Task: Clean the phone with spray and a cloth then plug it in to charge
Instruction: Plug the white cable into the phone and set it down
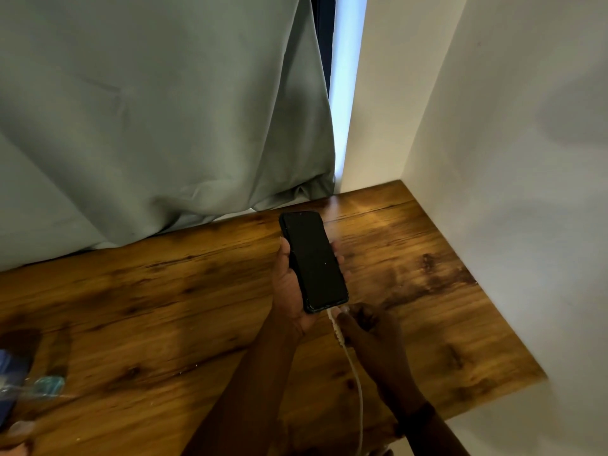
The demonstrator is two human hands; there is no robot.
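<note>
Phone [312, 261] left hand [289, 291], cable [357, 383] right hand [368, 327]

Your phone [312, 261] is black, its screen dark and facing up, held above the surface [164, 307] in your left hand [289, 284]. The white cable [353, 373] reaches its bottom edge, where your right hand [365, 327] pinches the plug.

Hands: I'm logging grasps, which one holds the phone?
The left hand grips the phone; the right hand pinches the white cable at its bottom end.
</note>
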